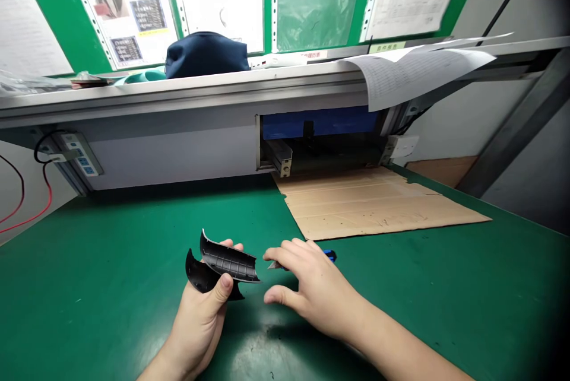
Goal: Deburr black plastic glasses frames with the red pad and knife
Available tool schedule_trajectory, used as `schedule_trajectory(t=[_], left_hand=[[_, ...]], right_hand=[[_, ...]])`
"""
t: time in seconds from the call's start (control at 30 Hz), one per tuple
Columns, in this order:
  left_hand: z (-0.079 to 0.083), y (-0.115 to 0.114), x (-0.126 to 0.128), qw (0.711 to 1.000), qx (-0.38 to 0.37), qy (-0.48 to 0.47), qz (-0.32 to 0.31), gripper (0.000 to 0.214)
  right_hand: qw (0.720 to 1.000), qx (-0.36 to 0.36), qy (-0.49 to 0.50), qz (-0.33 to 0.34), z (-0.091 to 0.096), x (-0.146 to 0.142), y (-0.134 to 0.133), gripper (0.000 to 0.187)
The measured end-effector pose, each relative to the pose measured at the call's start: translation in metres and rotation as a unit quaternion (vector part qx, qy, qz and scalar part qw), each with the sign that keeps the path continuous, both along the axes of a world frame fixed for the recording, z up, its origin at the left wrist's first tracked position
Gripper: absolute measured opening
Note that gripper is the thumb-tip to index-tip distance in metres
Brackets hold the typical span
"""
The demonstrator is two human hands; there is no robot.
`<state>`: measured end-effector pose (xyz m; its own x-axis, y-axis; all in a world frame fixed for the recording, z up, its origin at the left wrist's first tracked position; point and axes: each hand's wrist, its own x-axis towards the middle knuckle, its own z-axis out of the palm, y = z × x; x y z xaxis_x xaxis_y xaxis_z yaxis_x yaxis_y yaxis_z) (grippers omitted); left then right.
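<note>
Two curved black plastic shells lie one against the other in my left hand [207, 310], which is closed around them with the thumb pressed on the near side. The upper shell [229, 259] shows a ribbed inner face; the lower shell [202, 274] is partly covered by it and by my thumb. Just right of them is my right hand [312, 286], its fingers curled and its thumb held apart. A knife with a blue handle [330, 255] passes behind those fingers, its pointed grey tip showing under the index finger. Most of the knife is hidden by the hand.
A green work table [111, 268] spans the front. Flat cardboard [365, 206] covers part of its back right. Above runs a shelf with a dark blue pouch [205, 56] and overhanging papers [414, 75]. A power strip [82, 154] is mounted at the left.
</note>
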<state>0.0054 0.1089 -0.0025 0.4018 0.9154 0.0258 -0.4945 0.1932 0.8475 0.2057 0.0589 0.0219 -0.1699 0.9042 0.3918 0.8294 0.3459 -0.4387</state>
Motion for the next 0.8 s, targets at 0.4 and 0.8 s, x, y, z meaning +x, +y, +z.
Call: schedule_trajectory(t=[0.4,0.8], left_hand=[[-0.001,-0.01,-0.002,1.0,-0.021,-0.017,-0.007,0.051],[0.004,-0.015,-0.001,1.0,-0.005,0.014,0.014,0.051]], right_hand=[[0.994,0.085,-0.055,-0.029,-0.007,-0.016,0.0,0.077],[0.986,0.076,-0.145,-0.037,-0.009,-0.018,0.002,0.038]])
